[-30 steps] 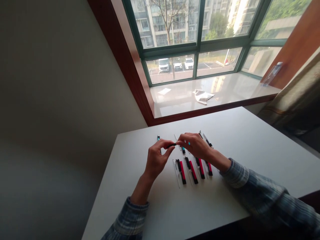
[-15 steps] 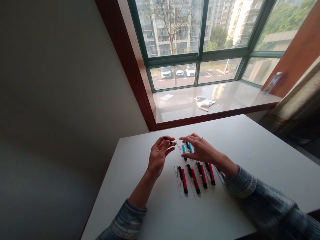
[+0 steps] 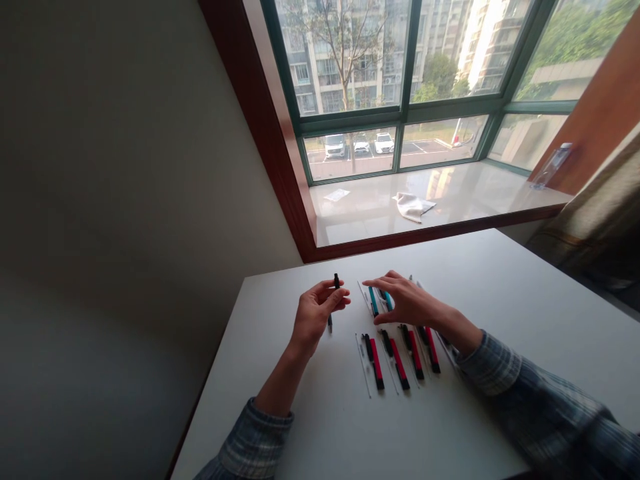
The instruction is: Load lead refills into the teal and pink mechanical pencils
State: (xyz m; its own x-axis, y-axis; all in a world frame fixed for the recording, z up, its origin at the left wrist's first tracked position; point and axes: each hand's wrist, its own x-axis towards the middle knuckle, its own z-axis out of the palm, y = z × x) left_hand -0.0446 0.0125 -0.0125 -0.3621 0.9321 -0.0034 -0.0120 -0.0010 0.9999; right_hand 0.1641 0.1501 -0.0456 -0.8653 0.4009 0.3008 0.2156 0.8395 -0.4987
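From the head camera, the person's left hand (image 3: 316,316) sits above the near-left part of a white table (image 3: 465,280), palm turned inward, with the fingers curled and pressed together. Its fingertips (image 3: 334,288) pinch a slim black pen (image 3: 337,281) that stands nearly upright, its top end rising above the fingers. A small dark tip (image 3: 329,323) shows just below the hand, roughly in line with the pen, but I cannot tell whether it is the same piece. This hand is in the air, and the pen is not touching the table as far as the view shows. The right hand (image 3: 409,303) is open, with its fingers spread slightly and reaching left, low over two teal pens (image 3: 381,301) that lie side by side on the table. Those fingers (image 3: 381,283) are right over the pens' upper parts, and I cannot tell whether they touch them. Nearer the person, four red-and-black pens (image 3: 397,357) lie in a slanted row, just below the right hand and well apart from the left. Thin clear strips (image 3: 363,365) lie beside them. Plaid sleeves (image 3: 493,365) cover both forearms near the wrists. Beyond the table, a folded white cloth (image 3: 413,207), a sheet of paper (image 3: 337,195) and a clear plastic bottle (image 3: 550,167) sit by a large window (image 3: 350,80).
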